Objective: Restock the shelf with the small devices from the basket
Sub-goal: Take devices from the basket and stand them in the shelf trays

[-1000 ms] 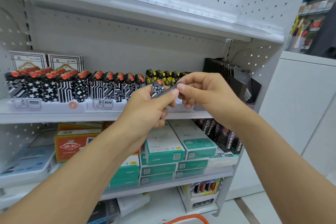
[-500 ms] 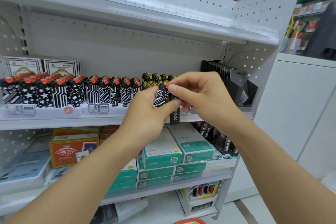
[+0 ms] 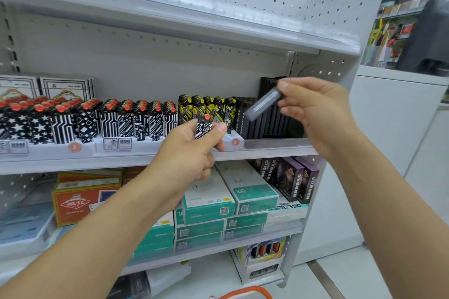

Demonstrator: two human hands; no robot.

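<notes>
The left hand (image 3: 194,153) grips a small black-and-white patterned device (image 3: 203,127) with a red button on top, thumb and fingers curled round its lower half, holding it upright just in front of the middle shelf (image 3: 145,156), near the shelf's front edge and right of its middle. The right hand (image 3: 318,114) is higher and further right, well apart from the left; its thumb and fingertips pinch one end of a dark grey device (image 3: 263,104), which slants down to the left and is blurred — its details cannot be read.

Behind the grey device, at the right end of the middle shelf, stands a black slotted display tray (image 3: 272,121) against the side panel. Left of that tray is a short row of black-and-yellow devices (image 3: 206,107), and then, running on to the shelf's left edge, rows of black-and-white patterned devices with red tops (image 3: 97,119), standing upright in white trays (image 3: 43,149) along the front edge. White boxes (image 3: 65,87) stand behind them at the back left.

On the shelf below lie teal-and-white boxes (image 3: 243,192) stacked toward the right, dark purple boxes (image 3: 291,177) at the right end, and a red box (image 3: 85,199) toward the left. At the bottom edge of the view — low and centre-right — the orange rim of the basket (image 3: 245,292) shows.
</notes>
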